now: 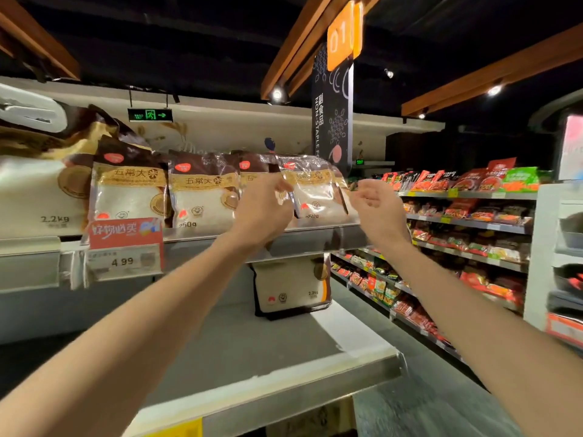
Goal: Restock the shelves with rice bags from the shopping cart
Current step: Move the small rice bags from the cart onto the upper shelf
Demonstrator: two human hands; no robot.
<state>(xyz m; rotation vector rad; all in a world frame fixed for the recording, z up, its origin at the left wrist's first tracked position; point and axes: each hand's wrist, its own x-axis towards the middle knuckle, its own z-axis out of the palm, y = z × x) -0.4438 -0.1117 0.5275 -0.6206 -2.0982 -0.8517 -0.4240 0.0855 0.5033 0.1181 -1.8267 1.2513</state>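
Placing step, nearly done: clear-and-brown plastic rice bag upright, ending the row well right of the red sale label. Left hand at its left edge, grip lost in blur; right hand loose, empty, beside it. Next: square up, release.

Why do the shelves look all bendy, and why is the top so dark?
In the head view, the wide-angle lens curves the edge of the rice shelf; the ceiling is dark because only small spotlights shine there; the left hand and the rice bag beside it look blurry.
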